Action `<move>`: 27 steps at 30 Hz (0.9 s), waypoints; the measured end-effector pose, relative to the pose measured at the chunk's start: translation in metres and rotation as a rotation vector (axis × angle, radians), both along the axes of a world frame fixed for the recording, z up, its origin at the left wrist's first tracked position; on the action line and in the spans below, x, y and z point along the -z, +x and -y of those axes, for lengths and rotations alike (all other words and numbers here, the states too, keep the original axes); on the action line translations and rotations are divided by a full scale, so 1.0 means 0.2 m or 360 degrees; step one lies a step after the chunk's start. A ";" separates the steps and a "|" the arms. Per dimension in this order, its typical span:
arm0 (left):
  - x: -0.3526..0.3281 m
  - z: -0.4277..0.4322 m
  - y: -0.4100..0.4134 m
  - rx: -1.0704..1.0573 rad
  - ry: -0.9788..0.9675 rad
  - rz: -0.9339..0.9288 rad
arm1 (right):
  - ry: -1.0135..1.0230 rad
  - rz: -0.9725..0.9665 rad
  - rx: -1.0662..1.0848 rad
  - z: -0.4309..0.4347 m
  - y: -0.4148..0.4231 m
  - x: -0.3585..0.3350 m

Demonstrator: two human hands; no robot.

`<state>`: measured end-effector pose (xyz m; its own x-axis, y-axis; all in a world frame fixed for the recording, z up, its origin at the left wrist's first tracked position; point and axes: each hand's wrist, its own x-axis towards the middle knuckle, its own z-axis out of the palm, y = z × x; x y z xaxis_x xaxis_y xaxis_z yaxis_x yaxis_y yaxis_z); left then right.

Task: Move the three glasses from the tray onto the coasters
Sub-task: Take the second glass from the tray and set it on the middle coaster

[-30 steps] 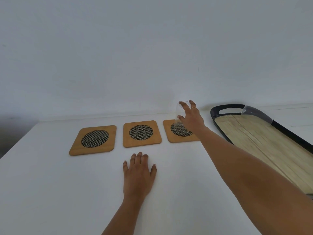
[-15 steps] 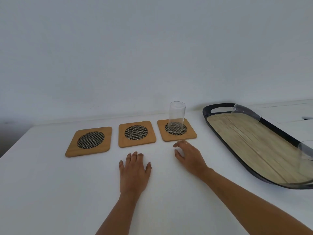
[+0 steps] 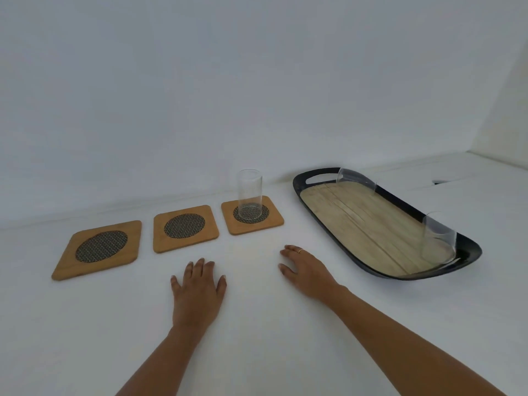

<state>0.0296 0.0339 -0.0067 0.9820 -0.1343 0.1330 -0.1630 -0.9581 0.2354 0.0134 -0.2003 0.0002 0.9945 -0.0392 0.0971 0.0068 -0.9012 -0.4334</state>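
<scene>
We have just set one glass upright on the right coaster and drawn our right hand back. Both hands now lie empty and apart, the left hand flat on the table. Two glasses remain on the tray.

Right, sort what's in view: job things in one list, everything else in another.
Job:
glass on the right coaster
far glass on the tray
near glass on the tray
tray
right coaster
middle coaster
left coaster

Not part of it:
table
wall
</scene>
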 end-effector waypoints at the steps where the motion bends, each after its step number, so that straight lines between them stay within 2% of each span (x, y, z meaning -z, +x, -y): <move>1: -0.01 0.05 -0.01 0.0057 0.0002 -0.0011 | -0.0003 -0.0032 0.0034 0.03 -0.01 -0.01; 7: -0.02 0.39 -0.09 0.0388 -0.0034 -0.0087 | -0.0079 0.0098 0.0317 0.28 -0.10 -0.13; 10: -0.01 0.45 -0.09 0.0408 -0.0066 -0.0114 | -0.0077 0.0202 0.0571 0.45 -0.15 -0.20; 14: 0.00 0.43 -0.07 0.0405 -0.0099 -0.0089 | -0.0254 0.0260 0.0938 0.66 -0.21 -0.26; 23: -0.01 0.42 -0.09 0.0407 -0.0124 -0.0072 | -0.0479 -0.0274 0.1264 0.89 -0.30 -0.32; 27: -0.02 0.42 -0.10 0.0406 -0.0139 -0.0076 | -0.0548 -0.0310 0.1270 0.88 -0.32 -0.30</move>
